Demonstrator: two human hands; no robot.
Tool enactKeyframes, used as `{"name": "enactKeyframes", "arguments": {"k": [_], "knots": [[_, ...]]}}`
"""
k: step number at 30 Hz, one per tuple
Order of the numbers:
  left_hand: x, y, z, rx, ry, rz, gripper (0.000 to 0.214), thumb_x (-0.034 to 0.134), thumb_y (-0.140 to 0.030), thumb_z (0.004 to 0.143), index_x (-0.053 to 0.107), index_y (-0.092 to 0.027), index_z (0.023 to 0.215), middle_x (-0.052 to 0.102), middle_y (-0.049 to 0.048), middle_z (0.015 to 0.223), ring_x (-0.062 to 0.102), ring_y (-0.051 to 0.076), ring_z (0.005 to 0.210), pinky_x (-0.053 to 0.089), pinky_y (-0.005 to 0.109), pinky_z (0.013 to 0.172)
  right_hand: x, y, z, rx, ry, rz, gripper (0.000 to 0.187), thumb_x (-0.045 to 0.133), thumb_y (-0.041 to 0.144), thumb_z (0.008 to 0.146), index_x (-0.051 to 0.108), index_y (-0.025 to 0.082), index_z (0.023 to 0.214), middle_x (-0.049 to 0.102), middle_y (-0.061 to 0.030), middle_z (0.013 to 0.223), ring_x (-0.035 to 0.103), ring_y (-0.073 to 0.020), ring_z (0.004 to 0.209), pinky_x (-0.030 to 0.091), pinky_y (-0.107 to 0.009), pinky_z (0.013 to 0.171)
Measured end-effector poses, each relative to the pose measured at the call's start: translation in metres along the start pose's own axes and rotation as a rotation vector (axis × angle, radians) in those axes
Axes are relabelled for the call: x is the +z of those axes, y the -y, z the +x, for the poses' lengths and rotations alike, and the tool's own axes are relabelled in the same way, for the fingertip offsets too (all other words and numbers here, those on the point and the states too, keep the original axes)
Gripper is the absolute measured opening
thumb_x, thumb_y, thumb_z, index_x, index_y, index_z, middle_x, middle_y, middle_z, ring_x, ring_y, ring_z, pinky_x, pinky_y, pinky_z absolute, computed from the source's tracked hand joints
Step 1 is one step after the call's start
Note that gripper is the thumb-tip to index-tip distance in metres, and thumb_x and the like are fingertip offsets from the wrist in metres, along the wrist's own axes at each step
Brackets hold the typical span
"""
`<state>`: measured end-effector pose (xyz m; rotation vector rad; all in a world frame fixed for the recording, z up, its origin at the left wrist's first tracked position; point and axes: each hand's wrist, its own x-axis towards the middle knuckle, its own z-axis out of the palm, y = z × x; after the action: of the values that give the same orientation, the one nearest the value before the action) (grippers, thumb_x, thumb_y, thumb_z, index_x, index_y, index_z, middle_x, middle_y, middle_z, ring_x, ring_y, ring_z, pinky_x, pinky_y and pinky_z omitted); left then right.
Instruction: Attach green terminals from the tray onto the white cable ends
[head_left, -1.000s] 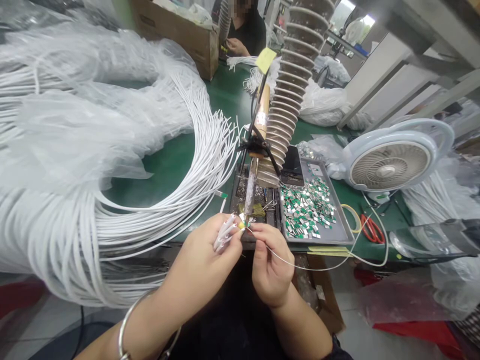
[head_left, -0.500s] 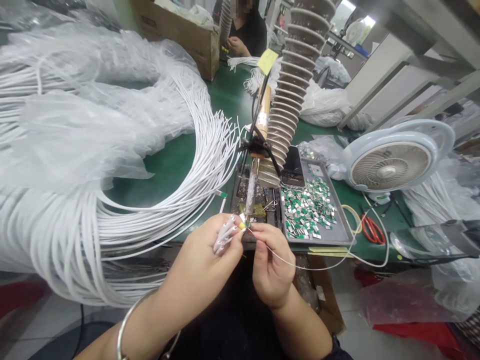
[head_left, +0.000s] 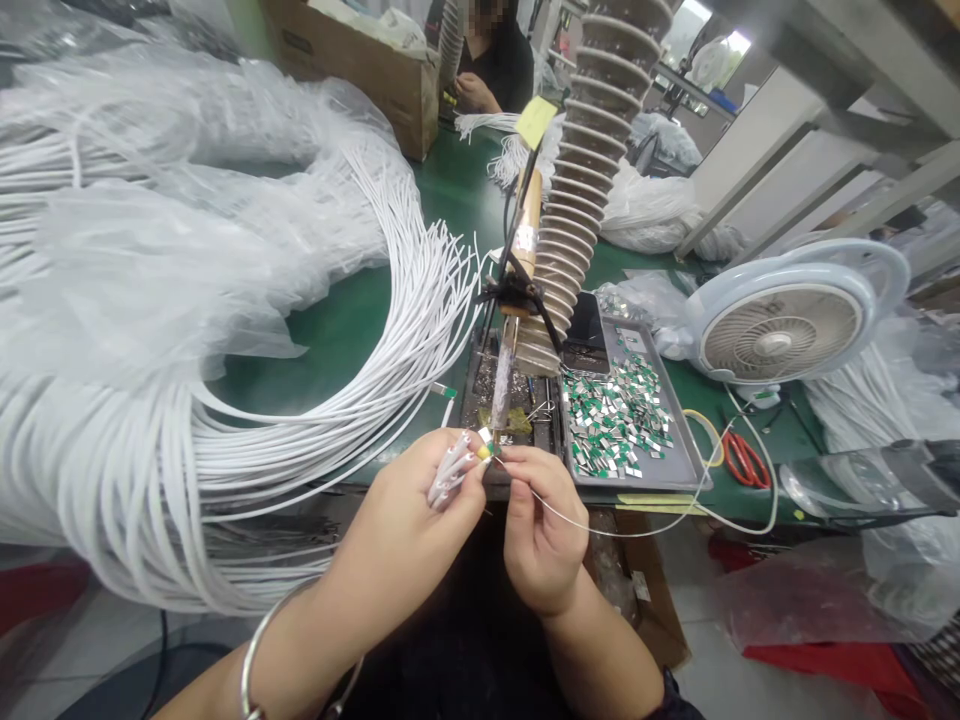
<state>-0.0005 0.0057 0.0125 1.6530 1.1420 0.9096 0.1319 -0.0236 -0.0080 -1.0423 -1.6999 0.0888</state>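
My left hand [head_left: 409,515] is closed round a bundle of short white cable ends [head_left: 448,474]. At its thumb and fingertip sits a small connector board [head_left: 486,438], silver, green and yellow, partly covered by the fingers. My right hand [head_left: 546,535] pinches a thin solder wire [head_left: 637,537], which loops away to the right. The wire's end meets the board close to the tip of a soldering iron [head_left: 529,225], fixed with its tip pointing down. Whether tip, wire and board all touch is too small to tell.
A grey tray [head_left: 686,455] of loose connectors lies right of the iron, with red-handled pliers [head_left: 745,462] and a fan [head_left: 780,320] beyond. A ribbed hose [head_left: 592,150] hangs behind the iron. Coiled white cables [head_left: 322,420] fill the left. Another person [head_left: 510,60] sits opposite.
Both hands keep nearly the same place and grip. My right hand has shifted very slightly to the left.
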Motion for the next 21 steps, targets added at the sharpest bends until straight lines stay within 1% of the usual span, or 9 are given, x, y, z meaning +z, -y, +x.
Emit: {"name": "enactKeyframes", "arguments": {"k": [8, 11, 16, 21], "knots": [[-0.0015, -0.0011, -0.003, 0.009, -0.003, 0.012, 0.019, 0.044, -0.03, 0.084, 0.053, -0.012, 0.084, 0.054, 0.0039, 0.094, 0.053, 0.01, 0.086, 0.042, 0.019, 0.075, -0.0012, 0.0014, 0.0024, -0.01, -0.002, -0.006, 0.026, 0.044, -0.004, 0.075, 0.051, 0.007, 0.097, 0.054, -0.0097, 0.1, 0.051, -0.0107, 0.1, 0.047, -0.025, 0.087], [-0.0021, -0.0012, -0.0042, 0.016, -0.019, 0.005, 0.019, 0.044, -0.029, 0.084, 0.053, -0.012, 0.086, 0.055, 0.0032, 0.094, 0.053, 0.009, 0.085, 0.042, 0.018, 0.074, -0.0011, 0.0022, 0.0033, -0.009, -0.001, -0.009, 0.027, 0.044, -0.004, 0.075, 0.051, 0.007, 0.098, 0.054, -0.0095, 0.099, 0.051, -0.0106, 0.1, 0.047, -0.025, 0.087], [-0.0016, -0.0016, -0.0042, 0.044, -0.032, 0.01, 0.018, 0.045, -0.027, 0.084, 0.054, -0.012, 0.089, 0.055, 0.0027, 0.094, 0.054, 0.007, 0.086, 0.041, 0.014, 0.076, -0.0013, 0.003, 0.0037, -0.01, -0.001, -0.006, 0.027, 0.044, -0.004, 0.075, 0.051, 0.007, 0.098, 0.054, -0.0094, 0.099, 0.051, -0.0105, 0.1, 0.046, -0.025, 0.087], [-0.0007, 0.0006, -0.0055, 0.028, -0.017, 0.001, 0.016, 0.045, -0.026, 0.084, 0.053, -0.012, 0.087, 0.055, 0.0023, 0.091, 0.053, 0.006, 0.082, 0.041, 0.013, 0.074, -0.0012, 0.0038, 0.0016, 0.007, 0.016, 0.015, 0.025, 0.043, -0.004, 0.075, 0.052, 0.007, 0.097, 0.054, -0.0101, 0.099, 0.052, -0.0103, 0.1, 0.047, -0.025, 0.086]]}}
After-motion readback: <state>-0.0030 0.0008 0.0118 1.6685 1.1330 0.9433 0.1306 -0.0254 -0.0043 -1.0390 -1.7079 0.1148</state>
